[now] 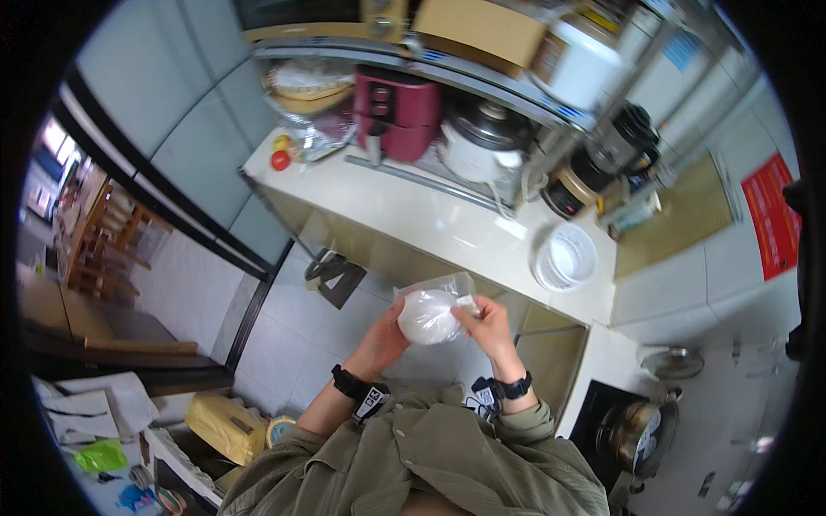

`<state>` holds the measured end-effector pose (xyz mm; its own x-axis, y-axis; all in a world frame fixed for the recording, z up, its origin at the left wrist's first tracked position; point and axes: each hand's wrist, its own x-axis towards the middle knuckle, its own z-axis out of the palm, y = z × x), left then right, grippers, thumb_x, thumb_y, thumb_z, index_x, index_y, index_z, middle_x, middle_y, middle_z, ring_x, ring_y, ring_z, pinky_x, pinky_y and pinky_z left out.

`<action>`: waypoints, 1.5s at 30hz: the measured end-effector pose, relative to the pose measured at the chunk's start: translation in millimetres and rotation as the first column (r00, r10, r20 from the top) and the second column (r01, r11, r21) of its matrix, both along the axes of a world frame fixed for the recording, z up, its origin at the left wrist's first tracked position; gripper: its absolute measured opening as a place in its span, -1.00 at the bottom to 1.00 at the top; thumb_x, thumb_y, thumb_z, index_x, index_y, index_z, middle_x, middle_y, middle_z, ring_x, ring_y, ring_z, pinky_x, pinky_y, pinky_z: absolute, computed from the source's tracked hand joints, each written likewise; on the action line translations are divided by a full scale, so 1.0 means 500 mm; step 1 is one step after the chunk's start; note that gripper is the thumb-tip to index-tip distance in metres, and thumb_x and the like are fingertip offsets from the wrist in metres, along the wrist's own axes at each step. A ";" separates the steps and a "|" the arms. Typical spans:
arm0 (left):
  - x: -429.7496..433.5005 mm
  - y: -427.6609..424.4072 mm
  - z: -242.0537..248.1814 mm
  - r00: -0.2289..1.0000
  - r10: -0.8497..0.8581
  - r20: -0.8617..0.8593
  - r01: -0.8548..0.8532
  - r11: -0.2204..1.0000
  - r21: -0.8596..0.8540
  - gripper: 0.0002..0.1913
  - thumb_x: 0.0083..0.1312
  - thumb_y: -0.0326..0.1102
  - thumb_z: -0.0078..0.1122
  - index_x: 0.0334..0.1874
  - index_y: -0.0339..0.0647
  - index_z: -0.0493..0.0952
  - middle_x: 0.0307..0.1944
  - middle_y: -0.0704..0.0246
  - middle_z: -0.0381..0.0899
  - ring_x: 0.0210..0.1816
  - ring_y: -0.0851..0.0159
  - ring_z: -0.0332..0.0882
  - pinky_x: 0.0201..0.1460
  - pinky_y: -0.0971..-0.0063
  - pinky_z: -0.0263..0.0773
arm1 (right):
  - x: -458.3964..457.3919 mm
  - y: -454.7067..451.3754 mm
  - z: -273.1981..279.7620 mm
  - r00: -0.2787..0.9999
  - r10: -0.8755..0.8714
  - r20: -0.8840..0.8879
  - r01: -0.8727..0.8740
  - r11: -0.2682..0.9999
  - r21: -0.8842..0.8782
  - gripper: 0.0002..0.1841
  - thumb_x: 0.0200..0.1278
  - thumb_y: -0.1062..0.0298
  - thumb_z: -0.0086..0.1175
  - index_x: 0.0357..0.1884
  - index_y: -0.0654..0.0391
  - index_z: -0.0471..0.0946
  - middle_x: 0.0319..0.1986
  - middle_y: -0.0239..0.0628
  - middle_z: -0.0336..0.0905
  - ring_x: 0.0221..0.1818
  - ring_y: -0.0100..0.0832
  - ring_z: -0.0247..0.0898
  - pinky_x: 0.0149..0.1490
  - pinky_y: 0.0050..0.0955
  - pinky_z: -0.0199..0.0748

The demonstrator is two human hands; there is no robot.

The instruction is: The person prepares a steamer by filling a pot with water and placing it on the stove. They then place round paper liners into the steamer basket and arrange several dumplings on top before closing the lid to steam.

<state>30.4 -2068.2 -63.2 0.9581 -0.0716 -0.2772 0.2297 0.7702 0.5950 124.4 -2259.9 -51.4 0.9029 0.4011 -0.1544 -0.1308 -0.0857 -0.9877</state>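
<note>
A round white item (427, 317) inside a clear plastic bag (445, 284) is held over the tiled floor, in front of my body. My left hand (386, 335) cups its left side. With thumb and fingers, my right hand (485, 320) pinches the bag at its right side, near a small white tag. What the white item is, I cannot tell. Both wrists wear black straps with small devices. Beyond my hands runs a white countertop (452, 219), with white plastic tubs (566, 256) near its right end.
On the counter stand a dark red air fryer (398, 116), a white cooker (484, 145), a blender (600, 161) and a tomato (280, 160). A pan (635, 432) sits on the hob at the right. A doorway opens at the left; a dustpan (340, 282) lies on the floor.
</note>
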 end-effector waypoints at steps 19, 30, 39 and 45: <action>-0.352 0.737 0.160 0.501 0.849 0.170 -0.589 0.478 -0.652 -0.30 0.40 0.14 -0.29 0.39 -0.30 0.06 0.43 0.20 0.02 0.45 0.18 -0.06 0.50 0.18 -0.21 | 0.367 0.573 -0.195 0.819 -0.328 0.471 0.469 0.855 -0.220 -0.45 0.16 0.07 0.23 -0.01 0.38 0.46 -0.18 -0.11 0.56 -0.10 -0.28 0.45 0.02 -0.36 0.39; -0.314 1.183 0.202 0.407 0.895 0.181 -0.489 0.381 -0.785 -0.30 0.40 0.14 -0.30 0.40 -0.29 0.04 0.39 0.15 0.09 0.41 0.10 0.04 0.47 0.10 -0.13 | -0.165 1.497 0.059 -0.093 0.996 0.016 -0.978 -0.094 0.184 -0.34 0.22 0.16 0.17 0.28 0.24 0.19 0.15 -0.20 0.34 0.24 -0.32 0.20 0.29 -0.34 0.15; -0.483 1.659 0.166 0.046 0.988 0.145 -0.620 0.142 -0.772 -0.32 0.41 0.12 -0.30 0.40 -0.27 0.04 0.37 0.16 0.14 0.40 0.13 0.07 0.46 0.10 -0.09 | -0.409 2.036 0.051 -0.368 0.922 -0.118 -0.823 -0.265 0.502 -0.40 0.31 0.05 0.06 0.21 0.32 0.27 0.08 -0.26 0.40 0.13 -0.49 0.30 0.20 -0.49 0.29; -0.534 2.019 0.166 0.066 0.994 0.089 -0.631 0.110 -0.768 -0.42 0.44 -0.07 -0.22 0.34 -0.39 0.12 0.32 0.10 0.21 0.37 0.14 0.14 0.45 0.17 0.02 | -0.345 2.371 0.093 -0.019 1.000 0.006 -0.915 -0.020 0.403 -0.54 0.35 0.28 0.02 0.20 0.29 0.29 0.03 -0.09 0.47 0.08 -0.26 0.44 0.21 -0.28 0.35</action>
